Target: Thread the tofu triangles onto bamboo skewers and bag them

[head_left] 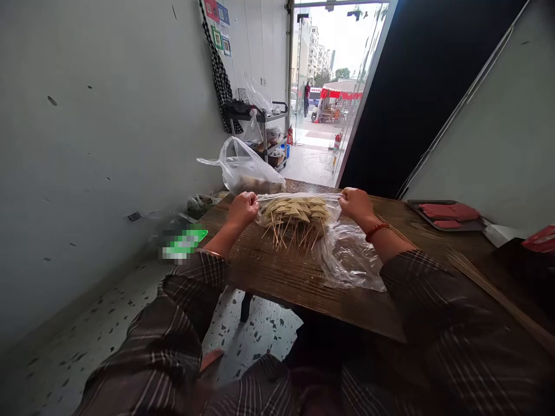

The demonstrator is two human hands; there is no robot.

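Observation:
Both my hands grip the edge of a clear plastic bag [336, 215], stretching it between them over the table. My left hand [243, 209] is closed on its left end, my right hand [355, 202] on its right end. Between them lies a pile of skewers threaded with pale yellow folded pieces [299, 209], bare stick ends [295, 236] pointing toward me. The bag lies behind and partly around the pile. Another crumpled clear plastic sheet or bag [353, 257] rests on the table below my right hand.
On the wooden table [277, 277] a filled white plastic bag [251, 167] stands at the far left. Bare sticks [489, 277] and a grey tray with red cloth-like items [453, 212] are at right. A shelf cart [260, 124] stands beyond, near a glass door.

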